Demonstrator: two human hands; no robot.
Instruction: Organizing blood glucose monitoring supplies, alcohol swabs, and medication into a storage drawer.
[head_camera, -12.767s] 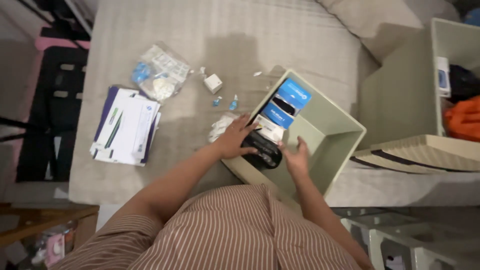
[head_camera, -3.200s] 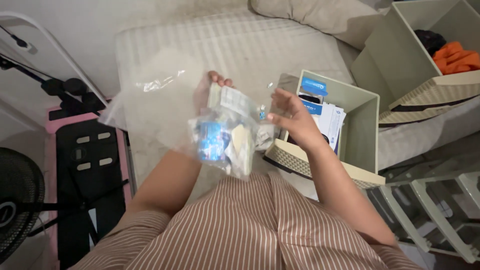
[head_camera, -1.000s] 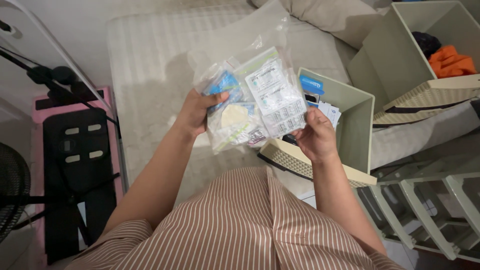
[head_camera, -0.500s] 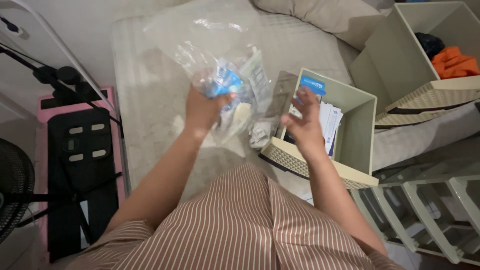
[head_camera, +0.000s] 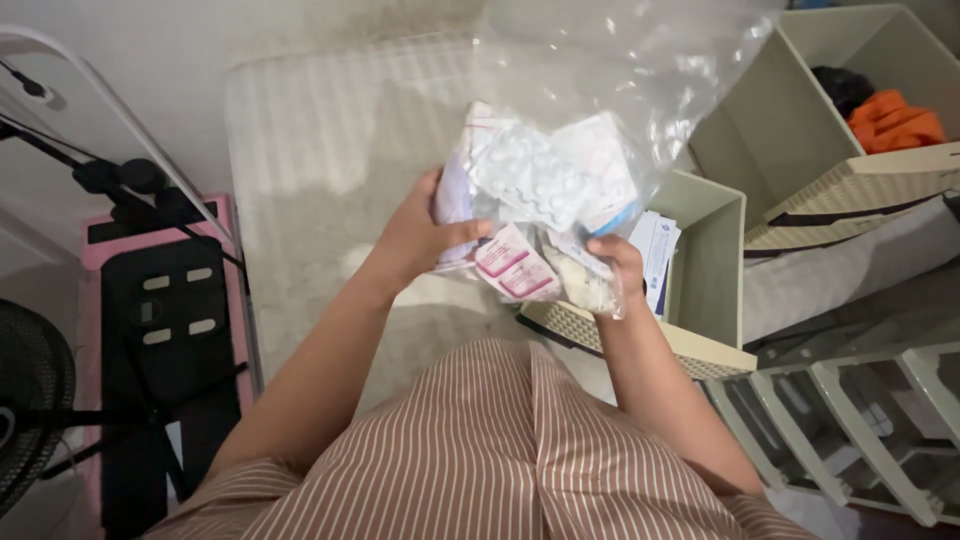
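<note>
1. Left hand: raised at chest height, forearm angled up and right, fingers curled, thumb pressed across the front in a clamped grip.
2. Right hand: raised just beside it, fingers pinched closed, forearm bare.

Pale mattress with ribbed cover. On it, open green bin holding white papers, woven front panel toward viewer. Second bin at upper right with orange cloth inside. At left, pink-edged black scale, black fan. White plastic racks at lower right.
</note>
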